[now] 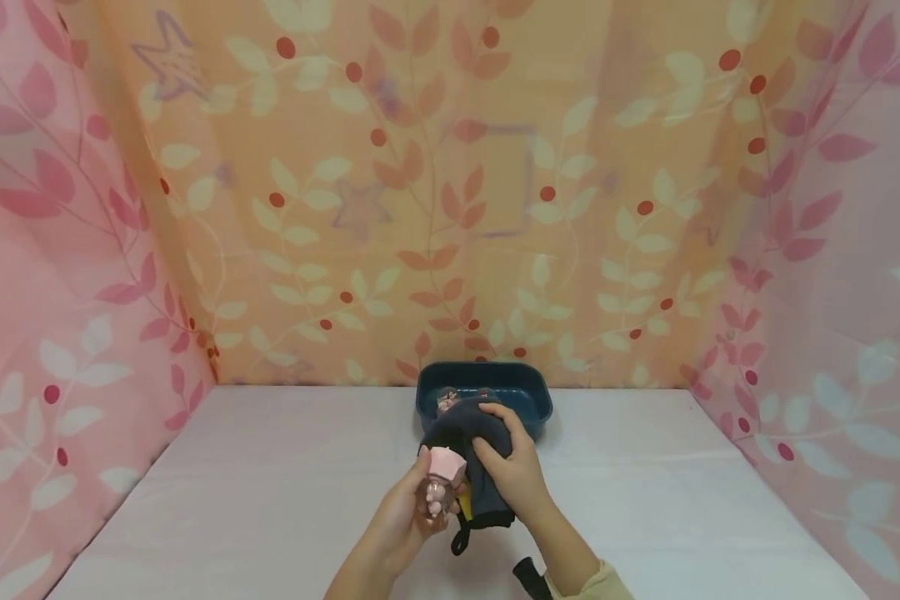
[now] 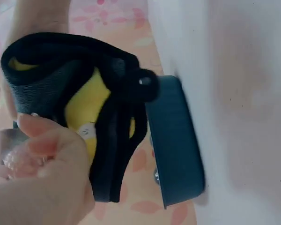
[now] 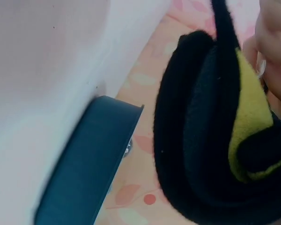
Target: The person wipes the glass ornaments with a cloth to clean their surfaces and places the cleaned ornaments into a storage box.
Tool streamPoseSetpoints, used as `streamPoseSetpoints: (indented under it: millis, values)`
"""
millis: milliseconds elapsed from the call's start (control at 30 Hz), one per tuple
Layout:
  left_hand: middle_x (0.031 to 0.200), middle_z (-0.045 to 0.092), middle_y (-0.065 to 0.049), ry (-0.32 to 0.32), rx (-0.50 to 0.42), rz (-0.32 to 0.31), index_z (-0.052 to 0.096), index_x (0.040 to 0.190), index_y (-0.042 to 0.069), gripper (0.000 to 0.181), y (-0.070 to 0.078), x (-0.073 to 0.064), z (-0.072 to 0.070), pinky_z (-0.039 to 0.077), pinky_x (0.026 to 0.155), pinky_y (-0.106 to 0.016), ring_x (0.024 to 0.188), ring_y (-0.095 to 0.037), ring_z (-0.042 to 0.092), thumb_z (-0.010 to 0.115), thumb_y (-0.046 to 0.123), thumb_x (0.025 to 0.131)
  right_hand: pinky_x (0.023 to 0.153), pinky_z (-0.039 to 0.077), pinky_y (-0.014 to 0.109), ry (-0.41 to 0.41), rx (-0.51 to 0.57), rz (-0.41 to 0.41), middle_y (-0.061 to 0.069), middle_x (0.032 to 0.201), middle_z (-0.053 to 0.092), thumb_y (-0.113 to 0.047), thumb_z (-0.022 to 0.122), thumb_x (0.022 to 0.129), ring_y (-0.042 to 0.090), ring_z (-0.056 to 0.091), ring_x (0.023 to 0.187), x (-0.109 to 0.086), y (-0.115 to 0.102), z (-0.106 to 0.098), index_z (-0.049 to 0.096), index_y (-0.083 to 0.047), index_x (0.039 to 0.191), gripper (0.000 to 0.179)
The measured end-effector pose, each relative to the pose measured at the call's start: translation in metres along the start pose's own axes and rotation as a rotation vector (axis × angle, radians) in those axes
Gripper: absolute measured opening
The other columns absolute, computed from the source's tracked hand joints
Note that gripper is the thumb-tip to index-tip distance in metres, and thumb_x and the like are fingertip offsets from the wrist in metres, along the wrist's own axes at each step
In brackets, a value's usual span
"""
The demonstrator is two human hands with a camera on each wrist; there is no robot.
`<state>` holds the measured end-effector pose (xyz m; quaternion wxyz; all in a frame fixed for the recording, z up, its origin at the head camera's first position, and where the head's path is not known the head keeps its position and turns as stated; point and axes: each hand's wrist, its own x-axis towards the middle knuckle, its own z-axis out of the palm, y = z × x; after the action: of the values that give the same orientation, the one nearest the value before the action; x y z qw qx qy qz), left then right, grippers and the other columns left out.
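Note:
My left hand (image 1: 402,507) holds a small clear container with a pink lid (image 1: 446,465) and a pink figure inside. Its clear body (image 2: 13,157) shows blurred in the left wrist view. Dark grey folded cloth (image 1: 492,492), with yellow lining, black trim and a hanging loop, lies in the grip of my right hand (image 1: 523,467). In the right wrist view the cloth's thick folded edge (image 3: 201,117) hides most of what is behind. The left fingers are right beside the cloth; whether they also grip it is unclear.
Behind the hands a dark teal plastic bin (image 1: 537,406) stands at the back of the white table (image 1: 292,475). Some small clear items with pink parts (image 1: 447,399) lie in it, partly covered by the cloth. Patterned curtains (image 1: 435,208) enclose the back and sides.

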<state>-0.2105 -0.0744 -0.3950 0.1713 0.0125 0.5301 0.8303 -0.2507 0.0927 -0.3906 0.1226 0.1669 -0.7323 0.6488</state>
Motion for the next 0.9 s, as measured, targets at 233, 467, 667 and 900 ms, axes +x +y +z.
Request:
streamPoseSetpoints:
  millis: [233,467,667,900]
  values:
    - [0.095,0.061,-0.004,0.046,-0.165,-0.029,0.037,0.133,0.003,0.061,0.003,0.004,-0.008,0.040,0.064,-0.020,0.073,-0.012,0.052,0.038,0.054,0.100,0.087,0.051,0.030,0.071,0.040,0.039,0.014,0.137,0.046,-0.003,0.061,0.092,0.034,0.051,0.114,-0.001,-0.005,-0.005,0.051,-0.010,0.132,0.042]
    - [0.092,0.047,-0.003,0.049,-0.160,-0.005,0.027,0.138,0.006,0.059,0.010,0.004,-0.011,0.044,0.069,-0.021,0.079,-0.015,0.054,0.042,0.050,0.101,0.081,0.052,0.027,0.113,0.085,0.031,0.013,0.135,0.045,-0.002,0.060,0.093,0.032,0.054,0.108,0.001,-0.012,-0.002,0.048,-0.009,0.133,0.043]
    - [0.087,0.051,-0.001,0.024,-0.147,0.036,0.036,0.134,0.002,0.052,0.012,0.000,-0.007,0.048,0.071,-0.023,0.075,-0.012,0.057,0.041,0.044,0.103,0.079,0.054,0.030,0.078,0.026,-0.153,0.016,0.132,0.048,0.001,0.060,0.091,0.030,0.056,0.104,-0.007,-0.019,0.007,0.049,-0.007,0.133,0.044]
    - [0.072,0.055,0.004,0.017,-0.138,0.105,0.064,0.097,0.011,0.037,0.012,-0.004,-0.004,0.044,0.076,-0.032,0.070,-0.011,0.052,0.042,0.040,0.104,0.077,0.053,0.037,-0.089,-0.179,-0.354,0.017,0.124,0.059,0.000,0.066,0.087,0.024,0.061,0.096,-0.016,-0.013,0.020,0.049,-0.013,0.132,0.050]
